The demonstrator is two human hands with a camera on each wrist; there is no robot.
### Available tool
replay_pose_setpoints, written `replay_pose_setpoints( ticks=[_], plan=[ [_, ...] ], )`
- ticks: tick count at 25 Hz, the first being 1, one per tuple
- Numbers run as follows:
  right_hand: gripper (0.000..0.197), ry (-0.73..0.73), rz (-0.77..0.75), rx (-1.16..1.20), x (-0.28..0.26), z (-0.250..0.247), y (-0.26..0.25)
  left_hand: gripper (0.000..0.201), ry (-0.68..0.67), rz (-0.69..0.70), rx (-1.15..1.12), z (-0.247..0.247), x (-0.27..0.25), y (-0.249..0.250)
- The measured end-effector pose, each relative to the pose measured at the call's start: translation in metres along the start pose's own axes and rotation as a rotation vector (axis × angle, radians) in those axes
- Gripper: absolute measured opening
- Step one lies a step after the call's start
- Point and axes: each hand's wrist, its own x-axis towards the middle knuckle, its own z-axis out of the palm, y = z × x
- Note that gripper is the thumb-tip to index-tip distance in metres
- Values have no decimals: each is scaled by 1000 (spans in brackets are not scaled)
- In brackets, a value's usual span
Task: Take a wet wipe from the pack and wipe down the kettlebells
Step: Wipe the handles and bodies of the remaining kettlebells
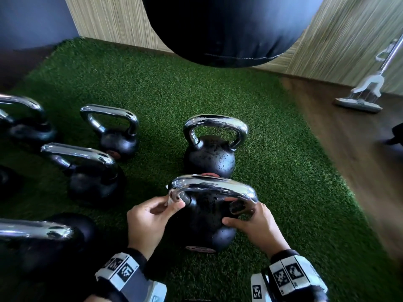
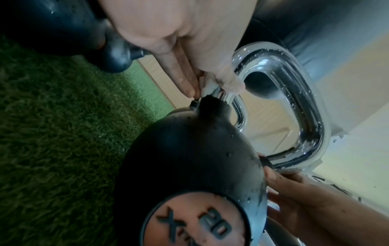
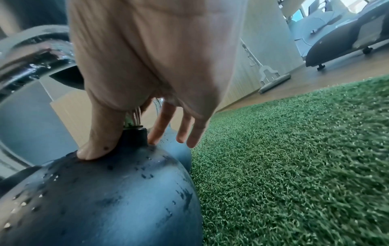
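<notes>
- Green artificial turf [image 1: 272,171], coarse and tufted, covers the floor; its right edge meets bare brown wood flooring [image 1: 359,149], with open turf to the right of the weights.
- A dark rounded punching bag [image 1: 229,29] hangs above the far turf.
- The nearest kettlebell [image 1: 205,223] has a matte black ball beaded with droplets, a polished chrome handle [image 1: 213,187] and a reddish disc reading "20".
- Another kettlebell [image 1: 210,159] stands just behind; more crowd the left.
- The right hand [image 1: 253,225] clasps the handle's right base.
- The left hand [image 1: 148,221] pinches a small white wet wipe [image 2: 208,87] against the handle's left base.
</notes>
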Motion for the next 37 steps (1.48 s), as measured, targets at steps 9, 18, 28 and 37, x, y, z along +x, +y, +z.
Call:
replay_pose_setpoints(
  ticks=[9,18,28,37],
  plan=[
    [30,-3,-313,-372,-42,-3,2,30,-2,97,120,29,45,2],
    [43,-115,-331,-208,4,15,-32,42,-377,54,168,46,85,9],
    [88,-254,65,-7,43,50,30,24,-258,-54,-101,50,75,29],
    [87,-239,47,68,45,54,38,23,-277,-183,-372,50,75,43]
  ],
)
